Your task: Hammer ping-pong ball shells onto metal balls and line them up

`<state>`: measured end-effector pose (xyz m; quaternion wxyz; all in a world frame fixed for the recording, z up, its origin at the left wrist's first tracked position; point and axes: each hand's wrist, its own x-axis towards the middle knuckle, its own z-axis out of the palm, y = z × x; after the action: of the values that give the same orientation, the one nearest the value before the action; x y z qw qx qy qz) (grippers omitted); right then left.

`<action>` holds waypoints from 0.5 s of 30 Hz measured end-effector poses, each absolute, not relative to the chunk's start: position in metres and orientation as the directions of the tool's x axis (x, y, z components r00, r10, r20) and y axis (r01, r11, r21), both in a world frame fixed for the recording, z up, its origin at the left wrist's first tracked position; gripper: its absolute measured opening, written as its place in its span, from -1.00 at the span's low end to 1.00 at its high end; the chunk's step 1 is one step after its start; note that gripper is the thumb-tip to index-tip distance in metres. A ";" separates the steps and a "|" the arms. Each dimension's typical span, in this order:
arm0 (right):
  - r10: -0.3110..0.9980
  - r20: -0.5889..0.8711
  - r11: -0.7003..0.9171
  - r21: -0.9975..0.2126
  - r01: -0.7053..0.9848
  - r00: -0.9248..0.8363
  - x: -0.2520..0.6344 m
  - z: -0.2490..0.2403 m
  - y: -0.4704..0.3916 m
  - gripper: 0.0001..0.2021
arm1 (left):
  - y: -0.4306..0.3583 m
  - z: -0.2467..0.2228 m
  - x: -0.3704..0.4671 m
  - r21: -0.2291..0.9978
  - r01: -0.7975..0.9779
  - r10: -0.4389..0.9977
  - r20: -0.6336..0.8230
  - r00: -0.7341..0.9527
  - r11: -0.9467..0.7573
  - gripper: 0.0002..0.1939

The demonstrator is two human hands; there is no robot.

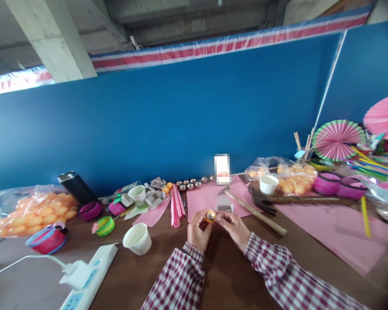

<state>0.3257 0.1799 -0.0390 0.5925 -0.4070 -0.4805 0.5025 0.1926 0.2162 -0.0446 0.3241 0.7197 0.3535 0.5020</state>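
Note:
In the head view, my left hand (198, 231) pinches a small orange ball (210, 212) that looks like a ping-pong ball. A silvery, shiny patch shows on its near side; whether this is an opening or a covering I cannot tell. The fingers of my right hand (235, 227) are pinched at the ball's right edge, and anything between them is too small to make out. Just beyond my hands lies pink paper (198, 199), with a hammer with a wooden handle (257, 211) on it. Shiny silver balls (190, 186) line up along its far edge.
White cups stand left (137, 241) and right (268, 186). Bags of orange balls lie far left (35, 215) and right (295, 178). A power strip (93, 275) sits front left. Another hammer (261, 199), folded pink strips (176, 206) and a paper fan (338, 140) are around. A blue partition (181, 107) stands behind.

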 end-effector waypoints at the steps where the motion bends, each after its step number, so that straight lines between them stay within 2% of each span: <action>1: 0.986 0.161 0.164 -0.965 -0.204 0.032 0.326 -0.039 0.180 -0.73 | 0.216 -0.044 0.192 0.817 0.189 0.832 0.495 0.251 -0.544 -0.59; 7: 0.986 0.168 0.169 -0.970 -0.176 0.016 0.326 -0.038 0.179 -0.70 | 0.215 -0.041 0.191 0.788 0.209 0.809 0.526 0.262 -0.579 -0.59; 15: 0.993 0.114 0.111 -0.967 -0.231 -0.002 0.327 -0.040 0.179 -0.70 | 0.214 -0.040 0.191 0.772 0.213 0.792 0.532 0.299 -0.599 -0.57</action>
<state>0.3269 0.1790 -0.0403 0.5785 -0.4056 -0.4699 0.5292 0.1910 0.2144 -0.0403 0.2966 0.7493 0.3354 0.4881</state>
